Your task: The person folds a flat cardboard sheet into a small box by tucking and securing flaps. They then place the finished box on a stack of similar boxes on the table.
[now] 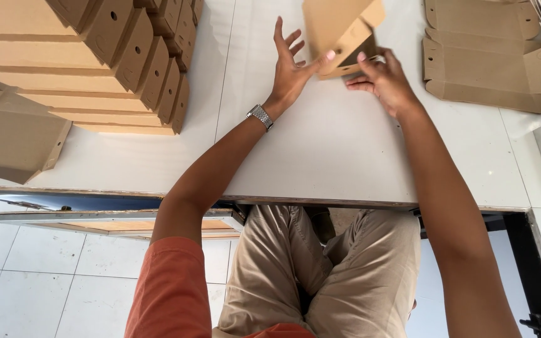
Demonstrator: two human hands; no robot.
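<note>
A half-folded brown cardboard box [339, 31] stands at the far middle of the white table [320, 150]. My left hand [290, 69], with a metal watch on its wrist, has its fingers spread and its thumb pressed against the box's lower flap. My right hand [384, 81] grips the box's lower right side, fingers curled on a flap. The top of the box is cut off by the frame edge.
A row of folded brown boxes [126, 62] lies stacked at the left, with one more [14, 138] at the near left edge. Flat unfolded box blanks [489, 56] lie at the far right. My legs are under the table's front edge.
</note>
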